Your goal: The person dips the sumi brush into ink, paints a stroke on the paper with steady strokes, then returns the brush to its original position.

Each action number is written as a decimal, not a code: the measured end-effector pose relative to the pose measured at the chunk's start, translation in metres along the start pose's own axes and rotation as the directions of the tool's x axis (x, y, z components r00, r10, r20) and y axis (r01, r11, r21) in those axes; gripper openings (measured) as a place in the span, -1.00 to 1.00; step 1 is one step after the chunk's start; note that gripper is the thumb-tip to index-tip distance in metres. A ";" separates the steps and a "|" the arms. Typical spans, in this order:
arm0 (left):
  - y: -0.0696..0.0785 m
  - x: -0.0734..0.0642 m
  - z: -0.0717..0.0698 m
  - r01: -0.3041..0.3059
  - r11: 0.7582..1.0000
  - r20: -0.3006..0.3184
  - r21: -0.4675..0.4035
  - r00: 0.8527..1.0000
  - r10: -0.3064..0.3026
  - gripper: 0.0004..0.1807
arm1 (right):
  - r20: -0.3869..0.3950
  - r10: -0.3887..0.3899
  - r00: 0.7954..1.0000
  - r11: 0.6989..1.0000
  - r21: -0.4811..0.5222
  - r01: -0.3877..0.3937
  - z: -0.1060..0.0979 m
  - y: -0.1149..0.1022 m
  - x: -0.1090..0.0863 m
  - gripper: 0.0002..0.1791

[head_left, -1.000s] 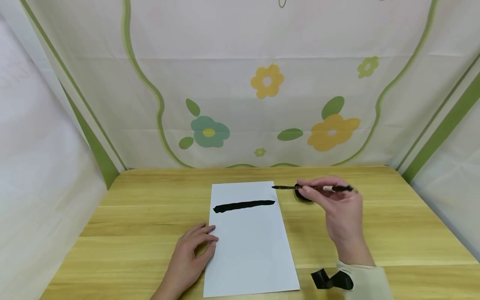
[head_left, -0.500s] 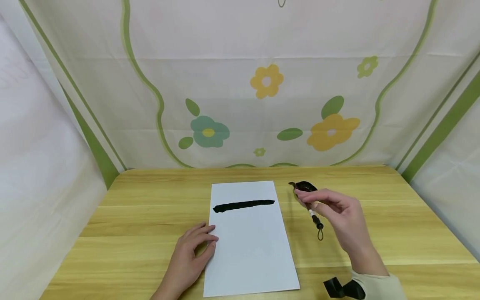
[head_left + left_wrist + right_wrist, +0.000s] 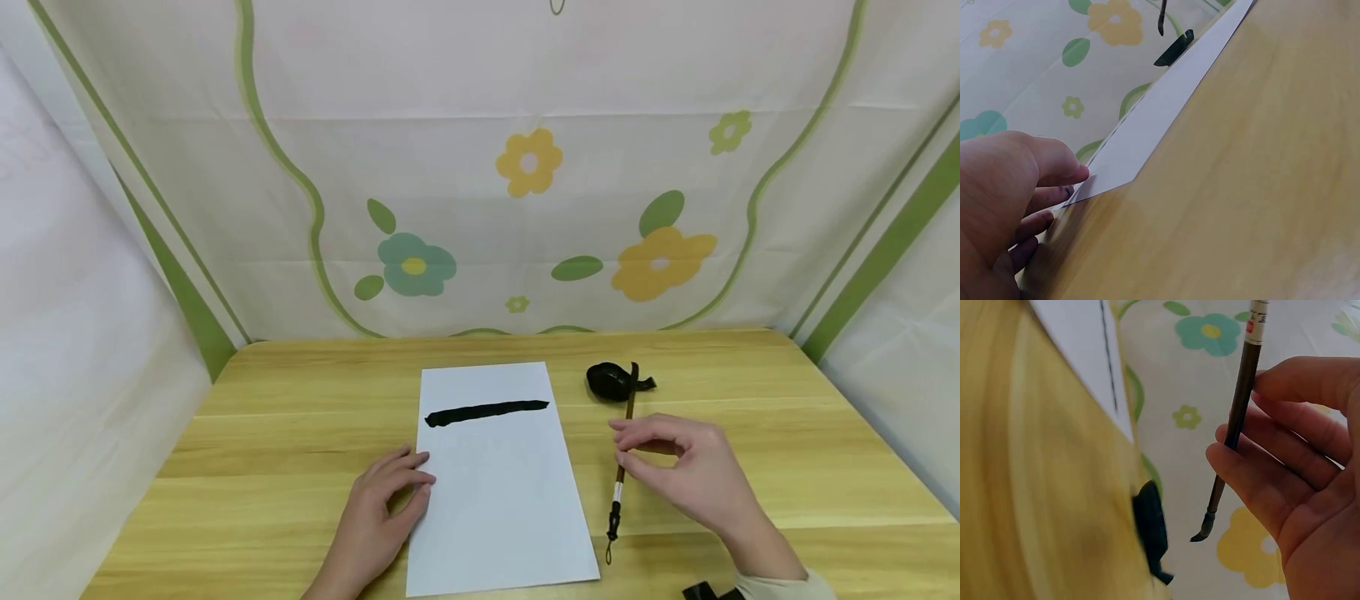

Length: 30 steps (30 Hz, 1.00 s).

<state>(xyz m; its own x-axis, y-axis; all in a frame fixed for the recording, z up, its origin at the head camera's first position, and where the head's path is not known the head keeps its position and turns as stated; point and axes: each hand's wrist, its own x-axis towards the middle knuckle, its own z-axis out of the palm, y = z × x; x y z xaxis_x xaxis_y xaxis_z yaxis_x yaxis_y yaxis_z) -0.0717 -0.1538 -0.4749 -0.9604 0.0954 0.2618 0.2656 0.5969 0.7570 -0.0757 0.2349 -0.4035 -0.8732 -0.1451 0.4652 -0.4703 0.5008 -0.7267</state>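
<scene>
A white sheet of paper (image 3: 495,508) lies on the wooden table, crossed near its top by one thick black stroke (image 3: 487,412). Fingertips of my left hand (image 3: 375,512) rest at its left edge, fingers loosely bent. Right of the paper, my right hand (image 3: 693,471) pinches a writing brush (image 3: 618,478) by its brown shaft between thumb and fingers. The brush's dark, bent bristle tip (image 3: 1204,528) points down in the right wrist view, its looped end up. In the head view the tip overlaps a small black ink dish (image 3: 607,382) with a short stub.
The wooden table (image 3: 285,433) reaches back to a white curtain (image 3: 450,167) printed with flowers and green lines. More white cloth hangs along both sides. A black strip (image 3: 702,591) sits by the right sleeve (image 3: 783,586).
My right hand has moved from beside the paper's top toward the front right. The brush has swung from lying leftward to tip pointing away, over the dish. The left hand has stayed put.
</scene>
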 end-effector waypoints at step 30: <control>-0.003 -0.006 0.001 -0.004 1.000 -0.031 -0.003 0.999 0.004 -0.72 | 0.197 0.231 0.953 0.937 -0.310 -0.163 -0.001 0.039 0.003 -0.70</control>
<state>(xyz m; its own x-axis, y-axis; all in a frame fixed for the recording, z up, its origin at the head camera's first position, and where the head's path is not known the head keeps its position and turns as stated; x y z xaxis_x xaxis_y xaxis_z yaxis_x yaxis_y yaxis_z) -0.0670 -0.1554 -0.4787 -0.9562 0.0728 0.2835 0.2699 0.5941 0.7577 -0.0966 0.2545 -0.4301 -0.9657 -0.1908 0.1761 -0.2590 0.7571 -0.5998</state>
